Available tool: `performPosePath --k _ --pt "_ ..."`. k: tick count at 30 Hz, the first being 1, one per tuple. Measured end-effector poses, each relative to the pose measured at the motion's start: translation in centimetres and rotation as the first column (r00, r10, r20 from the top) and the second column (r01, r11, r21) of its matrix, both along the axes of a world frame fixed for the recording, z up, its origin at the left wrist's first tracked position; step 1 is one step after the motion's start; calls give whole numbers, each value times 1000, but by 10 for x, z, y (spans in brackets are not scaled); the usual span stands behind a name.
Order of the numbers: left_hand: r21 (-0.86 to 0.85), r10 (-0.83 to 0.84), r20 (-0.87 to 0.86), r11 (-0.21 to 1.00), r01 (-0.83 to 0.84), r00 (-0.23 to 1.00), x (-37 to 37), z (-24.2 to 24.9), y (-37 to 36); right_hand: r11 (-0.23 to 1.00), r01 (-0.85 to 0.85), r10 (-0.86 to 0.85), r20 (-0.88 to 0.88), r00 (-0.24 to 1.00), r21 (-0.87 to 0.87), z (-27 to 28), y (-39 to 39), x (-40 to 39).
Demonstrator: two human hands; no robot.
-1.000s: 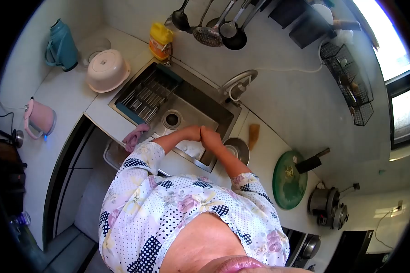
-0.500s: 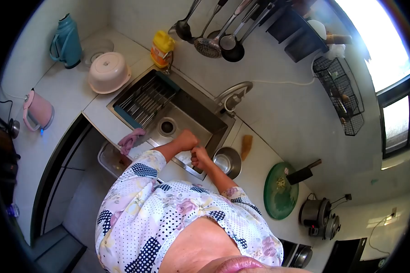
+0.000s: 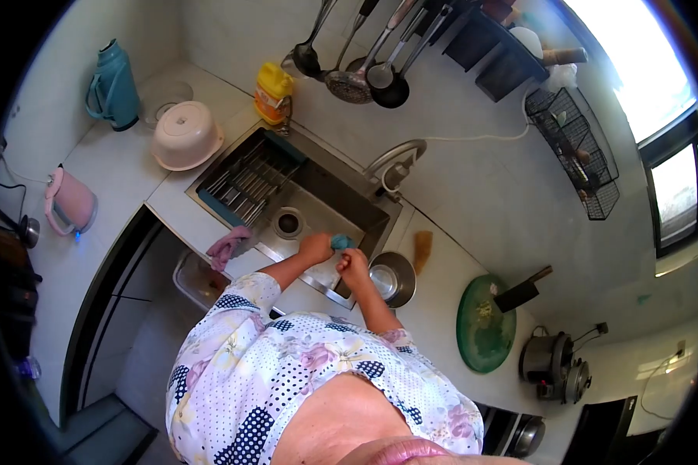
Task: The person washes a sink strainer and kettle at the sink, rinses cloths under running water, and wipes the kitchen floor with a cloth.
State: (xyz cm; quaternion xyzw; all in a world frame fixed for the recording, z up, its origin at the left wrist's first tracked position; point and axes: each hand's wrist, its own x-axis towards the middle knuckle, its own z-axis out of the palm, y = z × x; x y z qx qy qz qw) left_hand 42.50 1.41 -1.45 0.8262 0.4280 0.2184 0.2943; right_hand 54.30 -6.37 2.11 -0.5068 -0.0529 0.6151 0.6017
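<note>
Over the near side of the metal sink (image 3: 335, 174), my left hand (image 3: 315, 248) is closed around a small, bunched teal cloth (image 3: 341, 242). Part of the cloth sticks out past the fist on its right side. My right hand (image 3: 354, 266), just below and to the right, is closed too, its curled fingers against the cloth's lower end. How much cloth lies inside either fist is hidden. Next to my right wrist stands a steel pot (image 3: 402, 280) at the sink's right edge. A pink-purple cloth (image 3: 229, 246) hangs at the sink's left front corner.
A drying rack (image 3: 248, 170) spans the sink's left part, and the faucet (image 3: 395, 159) rises behind. Left are a pink basin (image 3: 184, 138), kettle (image 3: 71, 201) and blue thermos (image 3: 115, 87). Right are a brush-like item (image 3: 423, 252), green chopping board (image 3: 481, 337) and cleaver (image 3: 517, 296).
The teal cloth now shows between my hands, where two fists met before. My hands have moved slightly down and right in view. The whole view has shifted a little.
</note>
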Motion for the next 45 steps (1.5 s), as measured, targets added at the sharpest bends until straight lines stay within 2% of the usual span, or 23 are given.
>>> performPosePath --k 1,2,4,5,7,10,13,16,18,22,24,25,27,28,30,31,33,36,37,40,45 --pt "-44 -15 61 999 18 998 -2 -7 0 998 -64 64 107 992 -8 -18 -2 14" --pt "-63 -144 179 986 157 973 -4 -8 1 997 -70 74 133 988 -36 -19 -3 15" --pt "-52 -368 412 904 424 834 -8 -10 3 992 -82 98 187 977 -95 -22 -5 15" --pt "-307 -291 371 858 412 882 -10 2 -1 981 -172 186 171 968 -94 -36 -7 22" --pt "-739 -176 227 610 287 958 -16 37 -11 977 -174 191 144 971 -125 -40 -12 17" --pt "-833 27 357 461 305 934 -20 20 -9 986 -124 137 113 984 -115 -43 -15 11" --pt "-882 311 286 455 123 906 -19 -21 1 997 -30 36 79 996 -69 -30 -20 3" --pt "-893 439 243 449 23 865 -25 -35 11 1000 28 -28 29 999 7 -21 -19 -1" --pt "-915 500 253 401 37 828 -28 -22 6 997 25 -25 3 1000 69 -7 -20 -9" --pt "-941 598 235 336 26 766 -31 -8 1 972 -47 53 -19 998 231 -16 -17 -8" --pt "-937 627 267 348 44 732 -37 -13 5 953 -95 115 -52 992 289 -5 -17 -8" --pt "-934 639 283 353 54 715 -38 -16 7 961 -134 136 9 991 241 -2 -17 -8" --pt "-892 564 359 442 95 744 -41 -6 7 970 -202 185 127 975 137 2 -17 -7" --pt "-868 523 392 482 116 757 -44 -2 6 973 -230 220 216 951 22 0 -16 -5" --pt "-866 554 411 486 120 724 -42 17 -1 944 -250 315 366 876 -214 -10 -17 -3" --pt "-863 568 422 490 122 707 -38 22 -4 948 -237 304 394 867 -211 -15 -19 -2" --pt "-835 488 440 532 143 754 -33 22 -5 956 -212 284 451 846 -205 -24 -20 -1" --pt "-802 421 496 557 215 759 -28 13 -11 961 -271 229 683 694 -47 -28 -18 -4" --pt "-791 407 521 561 245 750 -26 9 -12 946 -319 272 683 677 -60 -27 -18 -2" --pt "-750 353 543 611 251 762 -27 15 -15 937 -321 338 607 720 -141 -34 -14 4" --pt "-665 247 489 726 174 837 -40 14 -14 980 -198 167 527 834 3 -36 -16 1"
